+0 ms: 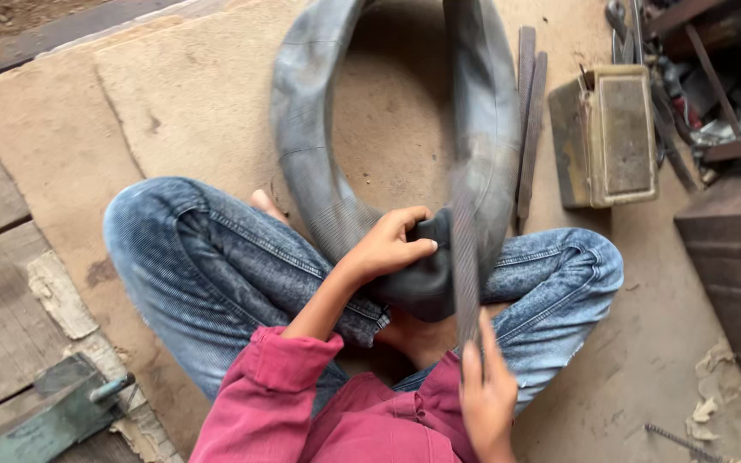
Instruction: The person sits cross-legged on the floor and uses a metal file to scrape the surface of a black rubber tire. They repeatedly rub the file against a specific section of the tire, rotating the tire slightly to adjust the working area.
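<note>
L hand (388, 244) fingers curled pinching inner tube (319, 171); R hand (486, 394) fingers closed round blurred file (465, 249).

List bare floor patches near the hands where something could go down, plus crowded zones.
Free: the brown mat left of the rubber inner tube, above the left knee; the floor inside the tube's ring; bare floor at lower right past the right knee. Crowded: the lap, where left hand and right hand work; the metal box and scrap at upper right.
</note>
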